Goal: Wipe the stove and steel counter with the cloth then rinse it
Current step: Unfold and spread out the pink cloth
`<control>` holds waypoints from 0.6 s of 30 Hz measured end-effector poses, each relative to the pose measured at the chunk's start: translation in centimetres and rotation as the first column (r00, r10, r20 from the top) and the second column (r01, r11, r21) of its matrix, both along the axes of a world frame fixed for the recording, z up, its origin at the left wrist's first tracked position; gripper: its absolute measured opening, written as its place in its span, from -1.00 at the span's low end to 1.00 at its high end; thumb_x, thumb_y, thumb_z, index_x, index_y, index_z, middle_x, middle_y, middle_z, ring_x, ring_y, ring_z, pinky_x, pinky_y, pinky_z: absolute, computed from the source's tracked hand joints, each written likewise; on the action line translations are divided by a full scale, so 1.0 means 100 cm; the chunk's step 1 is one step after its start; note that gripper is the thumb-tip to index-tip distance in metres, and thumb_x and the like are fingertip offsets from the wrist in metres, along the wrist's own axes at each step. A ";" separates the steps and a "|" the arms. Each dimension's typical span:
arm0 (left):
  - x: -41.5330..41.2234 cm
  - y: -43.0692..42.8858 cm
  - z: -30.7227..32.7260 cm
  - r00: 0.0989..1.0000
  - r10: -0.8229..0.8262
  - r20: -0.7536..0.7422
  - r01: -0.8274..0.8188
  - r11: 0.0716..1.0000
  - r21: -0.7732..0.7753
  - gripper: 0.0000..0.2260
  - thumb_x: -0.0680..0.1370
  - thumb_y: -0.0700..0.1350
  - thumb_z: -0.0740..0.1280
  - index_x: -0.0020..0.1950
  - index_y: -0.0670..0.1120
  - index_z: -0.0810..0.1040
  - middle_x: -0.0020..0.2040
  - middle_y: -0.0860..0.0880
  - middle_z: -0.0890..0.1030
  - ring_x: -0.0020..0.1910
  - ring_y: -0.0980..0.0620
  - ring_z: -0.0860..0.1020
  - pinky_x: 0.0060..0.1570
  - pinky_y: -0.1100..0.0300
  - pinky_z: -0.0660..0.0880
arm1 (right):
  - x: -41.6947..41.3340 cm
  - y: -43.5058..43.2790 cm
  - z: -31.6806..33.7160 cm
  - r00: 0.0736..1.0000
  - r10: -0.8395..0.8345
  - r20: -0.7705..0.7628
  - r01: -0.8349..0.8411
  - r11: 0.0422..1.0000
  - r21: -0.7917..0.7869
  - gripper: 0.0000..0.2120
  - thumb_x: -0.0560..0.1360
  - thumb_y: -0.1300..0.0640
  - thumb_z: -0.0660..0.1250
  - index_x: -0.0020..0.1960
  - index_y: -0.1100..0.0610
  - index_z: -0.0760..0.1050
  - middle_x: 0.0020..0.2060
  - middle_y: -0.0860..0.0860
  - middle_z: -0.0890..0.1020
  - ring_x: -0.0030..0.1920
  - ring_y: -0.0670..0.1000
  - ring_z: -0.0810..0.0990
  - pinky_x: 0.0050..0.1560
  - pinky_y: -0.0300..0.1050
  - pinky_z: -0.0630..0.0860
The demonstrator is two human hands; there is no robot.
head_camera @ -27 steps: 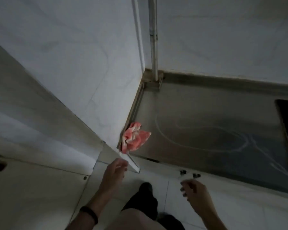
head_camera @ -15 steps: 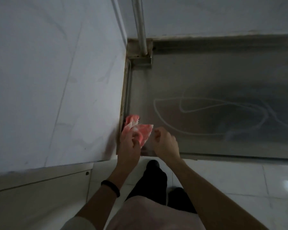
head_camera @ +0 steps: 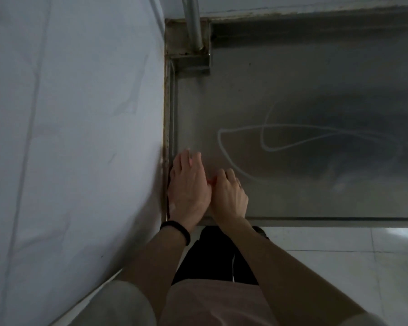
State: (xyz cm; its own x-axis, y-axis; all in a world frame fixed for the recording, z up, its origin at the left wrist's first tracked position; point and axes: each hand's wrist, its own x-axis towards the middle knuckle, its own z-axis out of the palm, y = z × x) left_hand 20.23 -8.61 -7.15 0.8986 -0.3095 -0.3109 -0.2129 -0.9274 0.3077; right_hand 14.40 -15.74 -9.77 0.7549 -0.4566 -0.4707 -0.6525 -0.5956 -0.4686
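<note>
Pressing flat on the near left corner of the steel counter (head_camera: 292, 78), your left hand (head_camera: 189, 191) covers nearly all of the cloth (head_camera: 210, 181). Only one thin pink-red sliver of the cloth shows, in the gap between your two hands. Its shape and folds cannot be made out.

Left hand: palm down, fingers straight and held close together, pointing toward the far edge.

Right hand (head_camera: 230, 196): just beside the left and touching it along the thumb side, knuckles up and fingers curled under. The fingertips are hidden, so you cannot tell whether they pinch the cloth or only rest on the steel.

Count: two hands, one cloth, one black wristband (head_camera: 176, 229) on your left wrist.

One grey pipe (head_camera: 193, 20) stands on a steel base plate (head_camera: 190, 63) in the far left corner, its top cut off by the frame.

One pale looping streak (head_camera: 269, 147) crosses the counter to the right of your hands; the counter's right end runs out of view.

The white wall (head_camera: 68, 137) adjoins the counter's left edge. Light is dim and detail is soft.
</note>
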 end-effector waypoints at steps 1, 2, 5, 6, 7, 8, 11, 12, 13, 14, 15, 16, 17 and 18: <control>0.003 0.000 -0.004 0.999 -0.024 -0.031 0.025 0.999 0.047 -0.47 0.60 -0.10 0.38 0.54 -0.08 0.31 0.55 -0.12 0.35 0.56 -0.16 0.28 0.56 -0.09 0.28 | -0.004 -0.002 0.001 1.000 -0.007 0.021 0.007 1.000 0.010 -0.86 0.68 0.08 0.25 0.14 0.15 0.44 0.19 0.06 0.50 0.21 0.16 0.54 -0.01 0.15 0.57; 0.006 0.000 -0.008 0.997 -0.037 -0.062 0.043 0.995 0.088 -0.46 0.60 -0.08 0.39 0.55 -0.06 0.30 0.54 -0.12 0.36 0.54 -0.17 0.30 0.54 -0.10 0.28 | -0.009 -0.004 0.004 0.999 -0.016 0.050 0.014 0.999 0.030 -0.86 0.67 0.08 0.24 0.11 0.15 0.44 0.18 0.06 0.49 0.21 0.15 0.52 0.02 0.18 0.57; 0.007 0.007 -0.012 0.996 -0.038 -0.077 0.053 0.977 0.205 -0.52 0.57 -0.04 0.40 0.46 -0.04 0.39 0.38 -0.16 0.46 0.37 -0.22 0.41 0.43 -0.09 0.34 | -0.022 -0.012 0.014 0.988 -0.055 0.145 0.035 0.990 0.140 -0.82 0.64 0.01 0.19 0.02 0.13 0.39 0.05 0.03 0.53 0.11 0.13 0.49 0.02 0.16 0.52; 0.007 0.009 -0.011 0.996 -0.055 -0.073 0.072 0.966 0.250 -0.60 0.59 -0.05 0.39 0.40 -0.05 0.42 0.35 -0.17 0.49 0.33 -0.21 0.43 0.39 -0.07 0.35 | -0.026 -0.016 0.019 0.982 -0.076 0.172 0.045 0.984 0.175 -0.83 0.63 0.01 0.18 0.00 0.12 0.37 -0.02 0.01 0.54 0.06 0.11 0.49 -0.01 0.13 0.51; 0.007 0.010 -0.009 0.993 -0.082 -0.085 0.104 0.952 0.290 -0.68 0.61 -0.07 0.37 0.34 -0.06 0.45 0.32 -0.17 0.51 0.31 -0.20 0.45 0.35 -0.05 0.37 | -0.029 -0.020 0.023 0.976 -0.092 0.198 0.051 0.978 0.204 -0.86 0.63 0.05 0.20 -0.01 0.13 0.37 -0.08 -0.01 0.55 0.00 0.10 0.51 -0.04 0.11 0.51; 0.007 0.012 -0.006 0.988 -0.106 -0.109 0.135 0.941 0.309 -0.75 0.62 -0.09 0.35 0.29 -0.07 0.48 0.32 -0.17 0.51 0.30 -0.19 0.46 0.33 -0.04 0.39 | -0.032 -0.024 0.028 0.970 -0.101 0.222 0.049 0.973 0.226 -0.89 0.64 0.11 0.24 -0.01 0.14 0.38 -0.12 0.00 0.56 -0.04 0.09 0.52 -0.08 0.10 0.52; 0.004 0.013 0.012 0.981 -0.092 -0.168 0.135 0.956 0.261 -0.83 0.65 -0.10 0.32 0.24 -0.08 0.51 0.29 -0.15 0.51 0.26 -0.16 0.50 0.25 -0.01 0.48 | -0.044 -0.039 0.047 0.953 -0.115 0.280 0.035 0.961 0.276 -0.91 0.63 0.27 0.31 -0.01 0.15 0.42 -0.19 0.05 0.64 -0.17 0.11 0.60 -0.17 0.12 0.55; 0.003 0.012 0.018 0.980 -0.099 -0.171 0.139 0.961 0.239 -0.80 0.64 -0.05 0.35 0.23 -0.07 0.50 0.28 -0.13 0.51 0.25 -0.14 0.51 0.25 0.00 0.50 | -0.048 -0.044 0.053 0.945 -0.127 0.301 0.035 0.956 0.291 -0.89 0.61 0.31 0.30 -0.02 0.14 0.41 -0.21 0.05 0.65 -0.21 0.10 0.62 -0.21 0.12 0.56; 0.001 0.011 0.027 0.976 -0.131 -0.174 0.168 0.960 0.224 -0.70 0.58 0.03 0.44 0.23 -0.06 0.49 0.26 -0.09 0.50 0.25 -0.11 0.49 0.29 0.00 0.48 | -0.053 -0.050 0.060 0.937 -0.142 0.321 0.037 0.950 0.311 -0.86 0.60 0.33 0.29 -0.04 0.12 0.41 -0.24 0.03 0.65 -0.25 0.08 0.63 -0.25 0.13 0.57; -0.001 0.010 0.035 0.968 -0.176 -0.180 0.214 0.951 0.223 -0.58 0.51 0.11 0.52 0.23 -0.04 0.48 0.24 -0.06 0.48 0.26 -0.08 0.46 0.34 0.00 0.44 | -0.058 -0.056 0.067 0.926 -0.162 0.341 0.042 0.942 0.332 -0.83 0.60 0.34 0.29 -0.05 0.10 0.41 -0.27 -0.01 0.64 -0.29 0.05 0.62 -0.29 0.09 0.58; -0.001 0.008 0.043 0.962 -0.221 -0.163 0.252 0.945 0.206 -0.53 0.46 0.16 0.53 0.22 -0.04 0.48 0.23 -0.05 0.47 0.29 -0.07 0.43 0.40 0.01 0.38 | -0.063 -0.064 0.073 0.913 -0.184 0.364 0.049 0.935 0.351 -0.80 0.60 0.34 0.29 -0.07 0.06 0.40 -0.29 -0.03 0.64 -0.33 -0.02 0.60 -0.33 0.00 0.57; -0.003 0.007 0.051 0.959 -0.252 -0.129 0.270 0.952 0.147 -0.57 0.47 0.15 0.51 0.19 -0.04 0.49 0.23 -0.03 0.46 0.33 -0.06 0.41 0.42 0.05 0.31 | -0.068 -0.072 0.079 0.897 -0.206 0.390 0.055 0.929 0.365 -0.76 0.61 0.33 0.30 -0.08 0.02 0.40 -0.28 -0.09 0.63 -0.34 -0.06 0.58 -0.37 -0.12 0.52; -0.004 0.006 0.058 0.957 -0.264 -0.118 0.272 0.960 0.060 -0.65 0.49 0.09 0.47 0.16 -0.05 0.52 0.23 0.01 0.45 0.35 -0.04 0.39 0.42 0.10 0.28 | -0.073 -0.080 0.085 0.884 -0.227 0.410 0.063 0.924 0.377 -0.73 0.62 0.32 0.30 -0.09 -0.02 0.39 -0.26 -0.15 0.63 -0.33 -0.11 0.57 -0.39 -0.23 0.47; -0.006 0.006 0.065 0.954 -0.269 -0.131 0.264 0.963 -0.053 -0.72 0.50 0.03 0.46 0.13 -0.05 0.54 0.22 0.06 0.44 0.34 0.00 0.38 0.39 0.14 0.28 | -0.077 -0.089 0.091 0.873 -0.247 0.420 0.073 0.918 0.390 -0.72 0.63 0.31 0.30 -0.10 -0.05 0.39 -0.25 -0.21 0.63 -0.33 -0.16 0.57 -0.38 -0.31 0.45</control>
State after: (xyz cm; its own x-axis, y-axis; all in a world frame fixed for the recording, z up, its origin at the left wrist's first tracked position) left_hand 19.63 -8.06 -0.66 0.7320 -0.5448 -0.4091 -0.4048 -0.8308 0.3820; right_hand 6.75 -24.60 -0.68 0.8529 -0.4602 -0.2468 -0.3872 -0.2402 -0.8902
